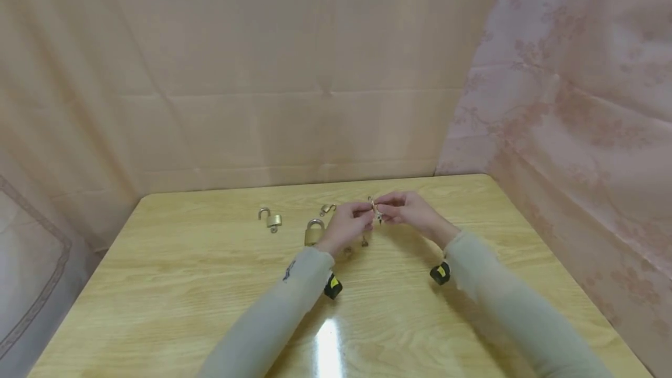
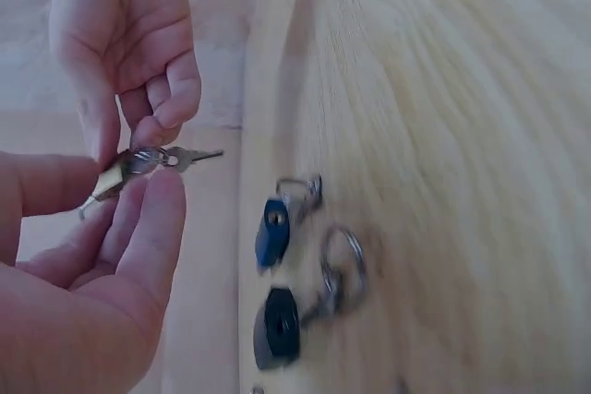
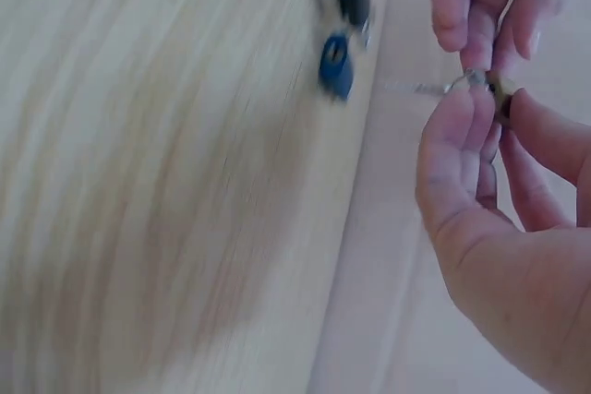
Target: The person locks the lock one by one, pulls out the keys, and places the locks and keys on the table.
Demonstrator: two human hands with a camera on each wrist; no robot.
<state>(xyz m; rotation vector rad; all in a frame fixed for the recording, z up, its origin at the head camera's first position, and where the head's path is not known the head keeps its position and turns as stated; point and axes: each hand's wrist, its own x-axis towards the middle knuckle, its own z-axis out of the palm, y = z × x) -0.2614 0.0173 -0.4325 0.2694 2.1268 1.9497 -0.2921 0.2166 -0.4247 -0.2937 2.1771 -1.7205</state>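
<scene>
A small brass padlock (image 1: 374,205) is held up over the far part of the table, between both hands. My left hand (image 1: 347,225) pinches its body from the left, thumb on the brass in the left wrist view. My right hand (image 1: 412,213) pinches it from the other side; in the right wrist view the thumb presses the brass body (image 3: 505,99) and a finger lies along the key ring. A small silver key (image 2: 196,157) sticks out from the padlock. Fingers hide most of the lock and ring.
Left of the hands lie an unlocked brass padlock (image 1: 274,220), a smaller padlock (image 1: 328,209) and a large padlock (image 1: 311,237) partly behind my left hand. The left wrist view shows a blue-ended padlock (image 2: 272,235) and a black-ended padlock (image 2: 279,328) with key rings. Curtains hang behind the table (image 1: 184,284).
</scene>
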